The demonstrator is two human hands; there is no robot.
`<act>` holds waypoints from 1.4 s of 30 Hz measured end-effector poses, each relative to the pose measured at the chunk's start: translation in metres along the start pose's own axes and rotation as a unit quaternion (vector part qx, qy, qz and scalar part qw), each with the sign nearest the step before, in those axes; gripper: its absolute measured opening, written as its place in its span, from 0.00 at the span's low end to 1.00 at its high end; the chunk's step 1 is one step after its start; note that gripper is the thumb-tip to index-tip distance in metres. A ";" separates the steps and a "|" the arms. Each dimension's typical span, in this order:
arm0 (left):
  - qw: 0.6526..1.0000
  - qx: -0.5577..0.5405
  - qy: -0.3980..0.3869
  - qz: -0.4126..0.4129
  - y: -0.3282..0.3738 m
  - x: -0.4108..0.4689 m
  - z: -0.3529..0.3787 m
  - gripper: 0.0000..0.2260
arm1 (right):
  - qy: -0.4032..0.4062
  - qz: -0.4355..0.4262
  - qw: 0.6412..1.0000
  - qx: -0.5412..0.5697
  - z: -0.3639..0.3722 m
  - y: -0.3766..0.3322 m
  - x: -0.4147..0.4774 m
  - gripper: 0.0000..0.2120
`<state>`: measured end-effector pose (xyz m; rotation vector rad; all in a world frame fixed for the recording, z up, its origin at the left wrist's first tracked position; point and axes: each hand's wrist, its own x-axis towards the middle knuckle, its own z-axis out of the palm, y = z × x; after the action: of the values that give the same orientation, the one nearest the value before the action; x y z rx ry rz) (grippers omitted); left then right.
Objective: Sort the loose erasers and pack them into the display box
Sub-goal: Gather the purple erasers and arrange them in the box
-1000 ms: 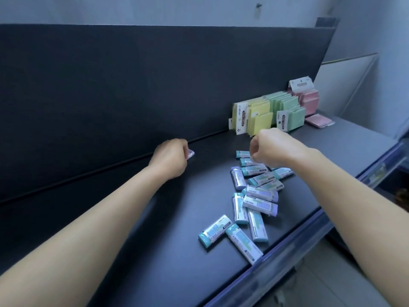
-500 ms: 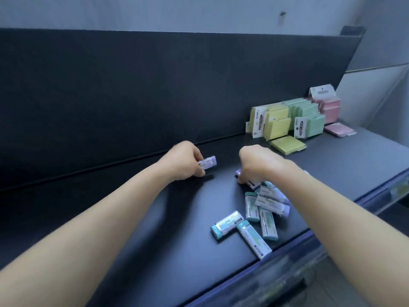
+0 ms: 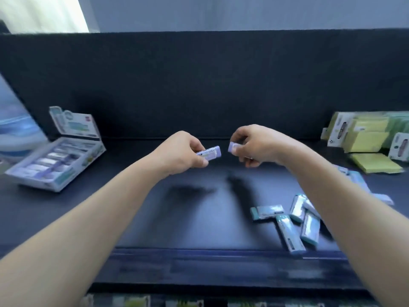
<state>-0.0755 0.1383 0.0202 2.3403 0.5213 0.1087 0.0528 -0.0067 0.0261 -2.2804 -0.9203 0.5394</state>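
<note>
My left hand [image 3: 181, 151] is raised over the dark shelf and grips a purple eraser [image 3: 210, 153] whose end sticks out to the right. My right hand [image 3: 256, 144] faces it a short way off and pinches another purple eraser [image 3: 232, 148]; the two eraser tips are close but apart. A pile of several loose teal erasers [image 3: 294, 220] lies on the shelf under my right forearm. The open display box [image 3: 55, 160], lid up, stands at the far left with rows of erasers inside.
Stacks of yellow and green sticky-note packs [image 3: 367, 136] stand at the back right, with one yellow pad [image 3: 376, 162] lying flat. A dark back panel [image 3: 199, 85] rises behind the shelf. The shelf's front edge [image 3: 199, 253] runs below my arms.
The view has swung left, bringing the display box into sight. My right hand has lifted off the pile holding a purple eraser, and both hands have risen and come together at the middle.
</note>
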 end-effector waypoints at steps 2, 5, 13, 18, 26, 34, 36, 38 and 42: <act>0.999 -0.004 0.034 -0.026 -0.015 -0.015 -0.018 0.04 | 0.001 -0.035 0.999 -0.009 0.011 -0.022 0.007 0.05; 0.995 -0.012 0.080 -0.059 -0.041 -0.037 -0.046 0.04 | 0.006 -0.088 0.996 -0.003 0.027 -0.062 0.016 0.07; 0.969 -0.055 0.215 -0.110 -0.130 -0.081 -0.123 0.07 | 0.001 -0.197 0.980 0.029 0.105 -0.172 0.042 0.12; 0.960 -0.086 0.244 -0.111 -0.187 -0.089 -0.171 0.08 | 0.018 -0.232 0.972 -0.010 0.156 -0.234 0.072 0.06; 0.973 -0.100 0.192 -0.073 -0.235 -0.067 -0.204 0.08 | 0.017 -0.188 0.977 -0.100 0.202 -0.271 0.108 0.10; 0.985 -0.080 0.144 -0.052 -0.246 -0.042 -0.195 0.10 | -0.014 -0.168 0.960 -0.224 0.211 -0.282 0.111 0.14; 0.988 -0.063 0.134 -0.049 -0.246 -0.040 -0.192 0.09 | -0.033 -0.162 0.957 -0.241 0.214 -0.281 0.112 0.14; 0.990 -0.045 0.124 -0.051 -0.244 -0.039 -0.190 0.09 | -0.042 -0.155 0.955 -0.248 0.217 -0.280 0.114 0.13; 0.991 -0.034 0.118 -0.060 -0.243 -0.039 -0.190 0.05 | -0.055 -0.161 0.946 -0.275 0.222 -0.282 0.118 0.12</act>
<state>-0.2356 0.4037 -0.0013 2.2369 0.7608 0.3457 -0.1265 0.3256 0.0373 -2.5099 -1.6316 0.2873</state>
